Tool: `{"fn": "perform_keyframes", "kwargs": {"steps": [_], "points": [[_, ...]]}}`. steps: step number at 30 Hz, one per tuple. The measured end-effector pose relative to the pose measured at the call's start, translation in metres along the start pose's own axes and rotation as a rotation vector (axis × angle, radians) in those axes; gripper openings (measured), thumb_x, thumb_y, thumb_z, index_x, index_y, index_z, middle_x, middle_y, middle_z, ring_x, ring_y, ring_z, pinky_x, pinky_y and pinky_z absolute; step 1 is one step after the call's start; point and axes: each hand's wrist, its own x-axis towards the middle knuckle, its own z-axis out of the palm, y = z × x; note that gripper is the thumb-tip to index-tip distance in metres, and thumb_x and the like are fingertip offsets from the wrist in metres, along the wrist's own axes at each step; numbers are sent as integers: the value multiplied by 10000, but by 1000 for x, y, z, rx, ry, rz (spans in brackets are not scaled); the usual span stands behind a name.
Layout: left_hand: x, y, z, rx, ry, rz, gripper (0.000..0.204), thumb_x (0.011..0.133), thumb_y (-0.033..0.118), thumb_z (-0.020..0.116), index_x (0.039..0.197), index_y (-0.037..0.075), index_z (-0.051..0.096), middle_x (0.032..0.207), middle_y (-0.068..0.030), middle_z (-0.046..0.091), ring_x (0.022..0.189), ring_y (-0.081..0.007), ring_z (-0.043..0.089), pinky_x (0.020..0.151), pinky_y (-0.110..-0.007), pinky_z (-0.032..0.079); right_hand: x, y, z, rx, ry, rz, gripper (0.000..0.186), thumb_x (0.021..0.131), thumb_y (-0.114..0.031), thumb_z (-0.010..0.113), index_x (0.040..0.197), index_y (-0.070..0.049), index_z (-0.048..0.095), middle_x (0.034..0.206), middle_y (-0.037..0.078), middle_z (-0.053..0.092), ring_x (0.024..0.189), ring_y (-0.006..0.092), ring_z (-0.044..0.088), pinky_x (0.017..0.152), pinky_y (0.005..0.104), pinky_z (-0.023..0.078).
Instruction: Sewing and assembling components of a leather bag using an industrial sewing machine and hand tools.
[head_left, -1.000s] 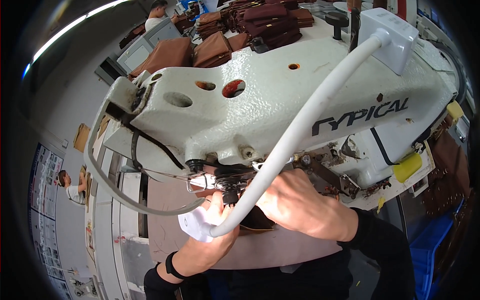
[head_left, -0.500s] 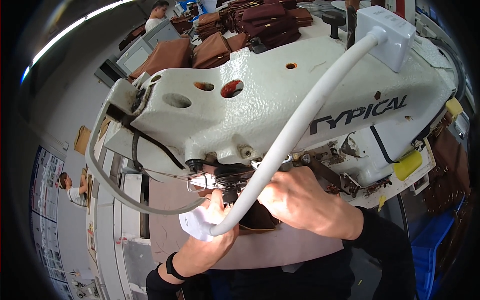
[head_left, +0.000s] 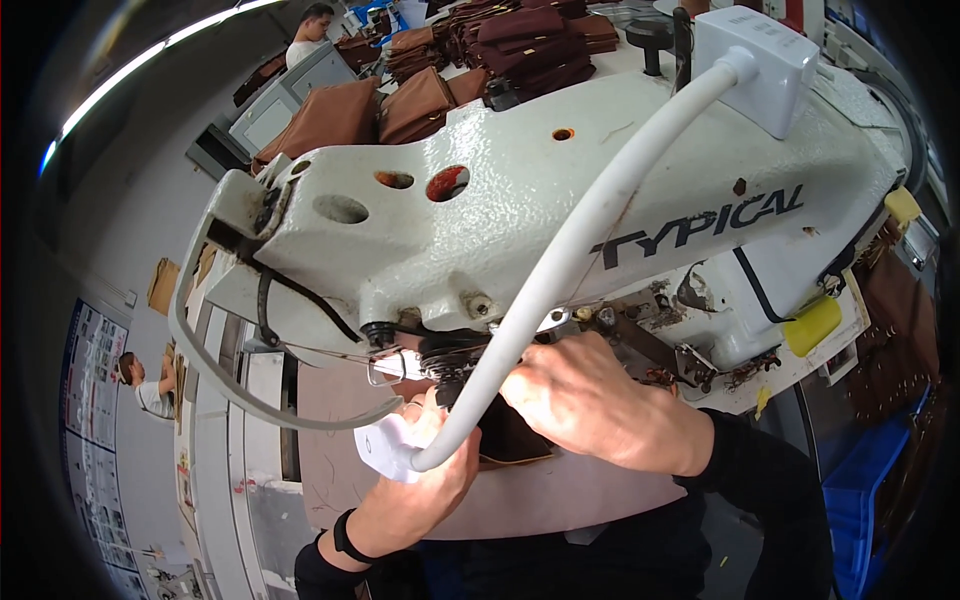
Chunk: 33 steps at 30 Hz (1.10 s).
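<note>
A large white sewing machine (head_left: 400, 235) spans the view, and both hands work beneath its needle end. My left hand (head_left: 432, 492), with a black band on its wrist, has bent fingers close to the dark presser and needle parts (head_left: 445, 368). A white lamp head (head_left: 385, 448) hides part of it. My right hand (head_left: 605, 405) is curled, its fingertips behind the lamp's white bendable neck (head_left: 565, 250). A dark brown piece of leather or fabric (head_left: 518, 442) lies between the hands. What either set of fingers grips is hidden.
A pinkish work surface (head_left: 560, 500) lies below the hands. Stacks of brown pieces (head_left: 535, 45) stand behind the machine. A curved grey guard (head_left: 185, 335) arches at its left end. A blue bin (head_left: 850, 520) sits at lower right. Two people (head_left: 155, 390) are farther off at left.
The view has shifted slightly, so the machine appears a little farther left. My right hand has moved slightly left in the picture; my left hand stays nearly in place.
</note>
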Motion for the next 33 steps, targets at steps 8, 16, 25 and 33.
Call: {"fn": "perform_keyframes", "kwargs": {"steps": [8, 16, 25, 33], "points": [[0, 13, -5, -16, -23, -10, 559, 711, -23, 696, 1268, -32, 642, 997, -164, 621, 709, -285, 593, 643, -396, 509, 5, -6, 2, -12, -81, 22, 110, 915, -136, 592, 894, -37, 636, 820, 126, 623, 709, 277, 691, 607, 405, 543], [-1, 21, 2, -35, 46, -70, 577, 721, -9, 699, 1292, -6, 613, 815, -111, 519, 676, -271, 576, 630, -385, 489, 10, -6, -6, -20, -134, 49, 96, 877, -101, 607, 882, -15, 648, 812, 151, 670, 685, 309, 711, 589, 410, 559], [-5, 20, 7, -82, 93, -87, 516, 748, -18, 692, 1258, -1, 614, 799, -113, 537, 658, -278, 582, 617, -387, 487, 9, -9, -11, 0, -192, 150, 110, 886, -82, 591, 933, -11, 661, 827, 150, 683, 691, 316, 711, 589, 416, 561], [-6, 15, 3, -189, 145, -120, 482, 751, -29, 676, 1228, -58, 613, 776, -127, 561, 640, -293, 594, 615, -403, 504, 7, -6, -1, -27, -62, -15, 96, 897, -114, 594, 910, -37, 649, 914, 135, 634, 646, 294, 681, 579, 410, 553]]}}
